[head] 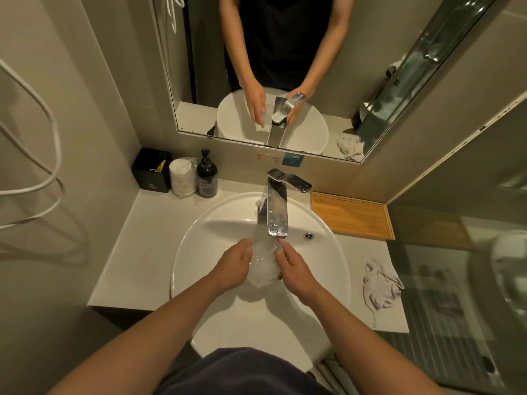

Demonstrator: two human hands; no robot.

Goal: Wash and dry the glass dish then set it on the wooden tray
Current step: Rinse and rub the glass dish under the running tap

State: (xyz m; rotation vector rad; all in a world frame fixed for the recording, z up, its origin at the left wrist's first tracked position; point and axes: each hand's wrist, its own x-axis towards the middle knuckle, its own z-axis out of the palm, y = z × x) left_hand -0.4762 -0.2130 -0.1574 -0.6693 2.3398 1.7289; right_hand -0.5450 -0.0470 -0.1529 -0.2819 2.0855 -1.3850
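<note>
The clear glass dish (263, 263) is held over the white basin (205, 240), just below the spout of the chrome tap (276, 212). Water runs onto it and foams white inside. My left hand (232, 265) grips its left rim, thumb on the edge. My right hand (293, 269) grips its right side, fingers curled around it. The wooden tray (352, 216) lies on the counter to the right of the tap, with nothing on it. A crumpled white cloth (380, 283) lies on the counter at the basin's right.
A black soap pump bottle (206, 175), a wrapped stack of cups (182, 178) and a black box (152, 169) stand at the counter's back left. A mirror (285, 67) hangs above the tap. Glass shower panels stand at the right, and white cables hang at the left.
</note>
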